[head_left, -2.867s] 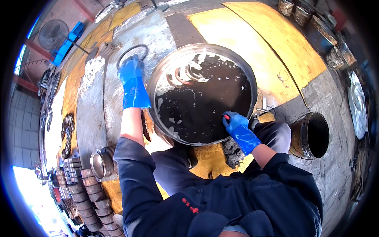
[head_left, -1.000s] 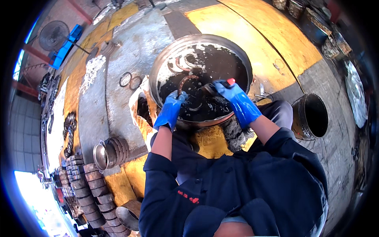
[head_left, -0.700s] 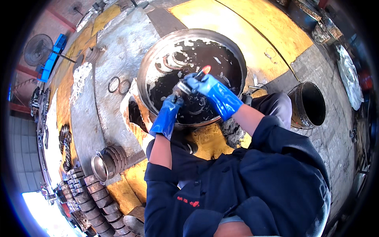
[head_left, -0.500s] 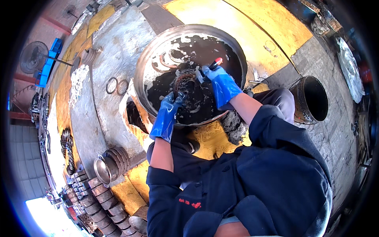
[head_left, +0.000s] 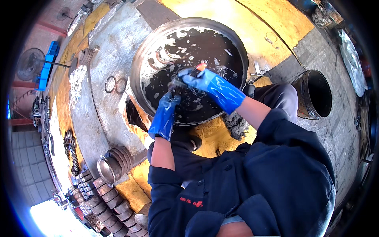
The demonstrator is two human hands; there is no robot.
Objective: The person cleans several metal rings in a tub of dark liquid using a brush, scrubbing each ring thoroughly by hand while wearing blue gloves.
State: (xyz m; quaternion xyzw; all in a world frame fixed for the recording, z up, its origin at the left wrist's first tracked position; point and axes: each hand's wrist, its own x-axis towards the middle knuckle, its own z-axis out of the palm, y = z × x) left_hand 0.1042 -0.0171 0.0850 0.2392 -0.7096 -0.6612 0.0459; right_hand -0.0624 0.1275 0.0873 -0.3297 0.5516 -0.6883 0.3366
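Both my hands wear blue rubber gloves and work over a wide round metal basin (head_left: 136, 75) of dark, foam-streaked liquid. My left hand (head_left: 166, 108) is closed on a metal ring (head_left: 177, 87), which is smeared by motion and partly hidden. A brush (head_left: 201, 67) with a red and black handle is gripped in my right hand (head_left: 199, 81); its head lies against the ring, though the contact is blurred. Curved pieces that look like more rings (head_left: 164, 59) sit in the foam at the basin's left side.
Two thin rings (head_left: 115, 84) lie on the floor left of the basin. A black bucket (head_left: 312, 94) stands to the right. Ribbed metal cylinders (head_left: 112, 166) and stacked metal rings (head_left: 114, 205) are at lower left. A fan (head_left: 31, 61) stands farther left.
My right hand has moved left with the brush, from beside the ring to over it. The ring, an arch above the liquid before, is now blurred and mostly covered.
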